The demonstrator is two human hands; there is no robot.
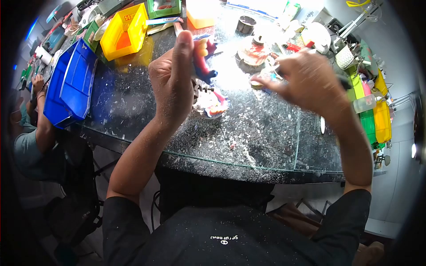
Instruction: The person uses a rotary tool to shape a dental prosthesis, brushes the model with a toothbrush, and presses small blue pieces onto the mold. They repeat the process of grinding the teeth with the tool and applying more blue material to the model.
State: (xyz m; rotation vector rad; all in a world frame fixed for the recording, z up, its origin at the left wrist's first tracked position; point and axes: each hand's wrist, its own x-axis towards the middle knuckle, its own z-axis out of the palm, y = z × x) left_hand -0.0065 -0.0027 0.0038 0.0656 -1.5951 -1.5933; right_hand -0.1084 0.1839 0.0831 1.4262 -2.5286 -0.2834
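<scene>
My left hand [171,84] is raised over the bench, thumb up, gripping a dental wax-up [203,60] of red and blue wax with yellowish teeth. Just below it stands a plaster dental model [211,106] with red and blue wax and a metal hinge part, partly hidden by that hand. My right hand [308,77] is smeared by motion over the right side of the bench, its thumb stretched toward small items. Close by its fingertips is another dental model [253,53] with pinkish material, in bright glare. Whether the right hand holds anything, I cannot tell.
White dust and crumbs cover the dark glass-topped bench [248,137]. A blue bin [71,84] and a yellow bin [124,33] stand at the left, a dark ring [245,25] at the back. Tools and colored bins [380,119] crowd the right. Another person [33,137] sits at far left.
</scene>
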